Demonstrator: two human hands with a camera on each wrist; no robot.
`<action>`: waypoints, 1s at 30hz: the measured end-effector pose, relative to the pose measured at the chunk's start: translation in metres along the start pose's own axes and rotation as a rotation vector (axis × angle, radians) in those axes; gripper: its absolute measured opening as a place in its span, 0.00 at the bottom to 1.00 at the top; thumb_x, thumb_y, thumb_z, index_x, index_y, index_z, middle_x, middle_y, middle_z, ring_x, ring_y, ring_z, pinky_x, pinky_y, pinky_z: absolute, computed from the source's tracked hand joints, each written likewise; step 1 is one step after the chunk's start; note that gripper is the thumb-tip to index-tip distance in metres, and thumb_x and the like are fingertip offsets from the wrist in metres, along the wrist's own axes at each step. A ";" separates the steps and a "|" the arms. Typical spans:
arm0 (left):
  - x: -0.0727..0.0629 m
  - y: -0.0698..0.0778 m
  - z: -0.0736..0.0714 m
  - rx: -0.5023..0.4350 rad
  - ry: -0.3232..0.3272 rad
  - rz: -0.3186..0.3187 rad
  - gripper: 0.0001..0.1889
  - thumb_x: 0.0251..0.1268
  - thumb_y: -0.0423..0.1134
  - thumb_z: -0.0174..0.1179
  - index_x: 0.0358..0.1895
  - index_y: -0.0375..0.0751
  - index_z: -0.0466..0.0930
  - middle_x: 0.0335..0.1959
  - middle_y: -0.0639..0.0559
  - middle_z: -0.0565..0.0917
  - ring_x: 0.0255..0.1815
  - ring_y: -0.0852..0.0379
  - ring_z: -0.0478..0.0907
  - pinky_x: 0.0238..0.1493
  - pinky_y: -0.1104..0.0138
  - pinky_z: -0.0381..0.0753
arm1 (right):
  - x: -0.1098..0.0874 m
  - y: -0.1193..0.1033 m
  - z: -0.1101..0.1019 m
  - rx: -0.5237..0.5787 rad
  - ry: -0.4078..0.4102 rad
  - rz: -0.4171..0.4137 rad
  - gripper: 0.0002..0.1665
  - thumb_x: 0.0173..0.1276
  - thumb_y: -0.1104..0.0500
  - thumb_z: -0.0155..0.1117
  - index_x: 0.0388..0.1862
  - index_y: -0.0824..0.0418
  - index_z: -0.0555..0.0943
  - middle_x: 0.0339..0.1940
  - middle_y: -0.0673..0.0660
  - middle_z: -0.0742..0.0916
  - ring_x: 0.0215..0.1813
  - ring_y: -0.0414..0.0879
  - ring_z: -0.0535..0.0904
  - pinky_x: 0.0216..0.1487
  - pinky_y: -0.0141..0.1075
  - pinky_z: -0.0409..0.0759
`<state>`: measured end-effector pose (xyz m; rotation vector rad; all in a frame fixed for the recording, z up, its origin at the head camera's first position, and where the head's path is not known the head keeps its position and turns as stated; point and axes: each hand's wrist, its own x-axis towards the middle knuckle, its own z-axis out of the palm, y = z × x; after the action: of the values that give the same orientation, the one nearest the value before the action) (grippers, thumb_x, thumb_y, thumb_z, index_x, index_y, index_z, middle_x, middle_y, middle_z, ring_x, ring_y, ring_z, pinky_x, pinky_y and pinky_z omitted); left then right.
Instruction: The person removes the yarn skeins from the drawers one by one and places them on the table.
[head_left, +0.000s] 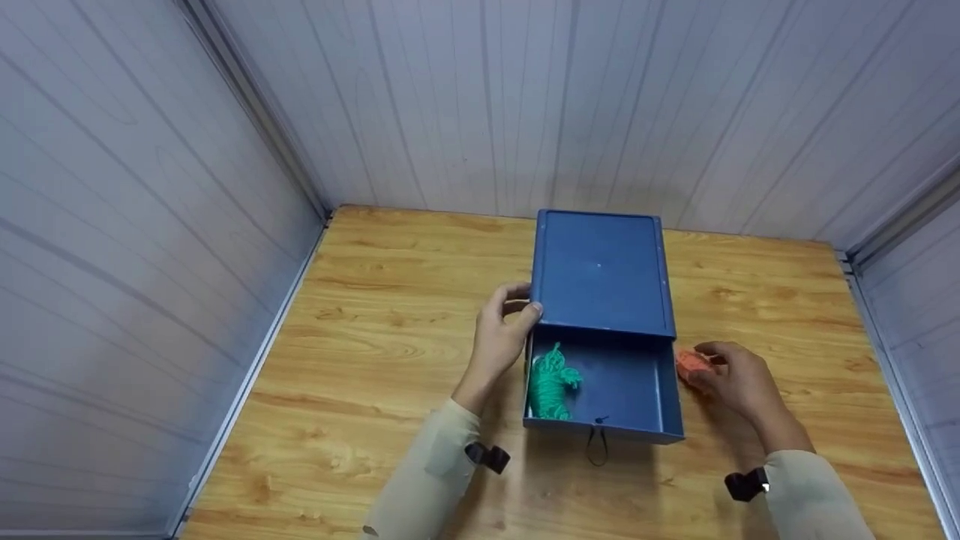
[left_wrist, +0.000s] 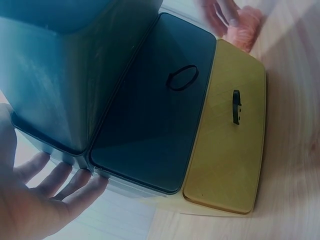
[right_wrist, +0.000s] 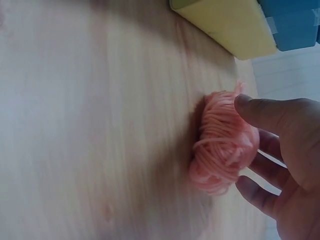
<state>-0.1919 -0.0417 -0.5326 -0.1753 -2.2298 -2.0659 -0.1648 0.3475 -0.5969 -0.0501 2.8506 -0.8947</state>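
In the head view, a blue drawer unit (head_left: 600, 274) stands with its top drawer (head_left: 619, 382) pulled out. Green yarn (head_left: 550, 390) lies along the left side inside that drawer. My left hand (head_left: 501, 330) rests against the unit's left side, the thumb at its top front corner; the left wrist view shows fingers (left_wrist: 75, 187) touching the side. To the right of the unit, my right hand (head_left: 742, 379) holds a bundle of orange-pink yarn (right_wrist: 227, 142) between thumb and fingers. Whether that bundle touches the table I cannot tell.
Below the open drawer are a closed dark blue drawer (left_wrist: 150, 115) and a yellow drawer (left_wrist: 227, 135), each with a black loop. The unit stands on a wood-grain table (head_left: 375, 337), near the back panel (head_left: 465, 105). Another panel (head_left: 135, 247) borders the left.
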 end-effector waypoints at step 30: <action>-0.001 0.002 0.000 -0.016 -0.004 -0.004 0.20 0.68 0.39 0.63 0.61 0.39 0.80 0.56 0.42 0.83 0.56 0.46 0.81 0.60 0.50 0.80 | -0.029 -0.061 -0.041 -0.054 0.270 -0.282 0.21 0.65 0.59 0.76 0.57 0.60 0.85 0.52 0.61 0.87 0.47 0.58 0.84 0.42 0.54 0.82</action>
<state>-0.1906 -0.0421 -0.5305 -0.1762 -2.2186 -2.0876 -0.1431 0.3231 -0.5246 -0.3729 3.1746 -0.9381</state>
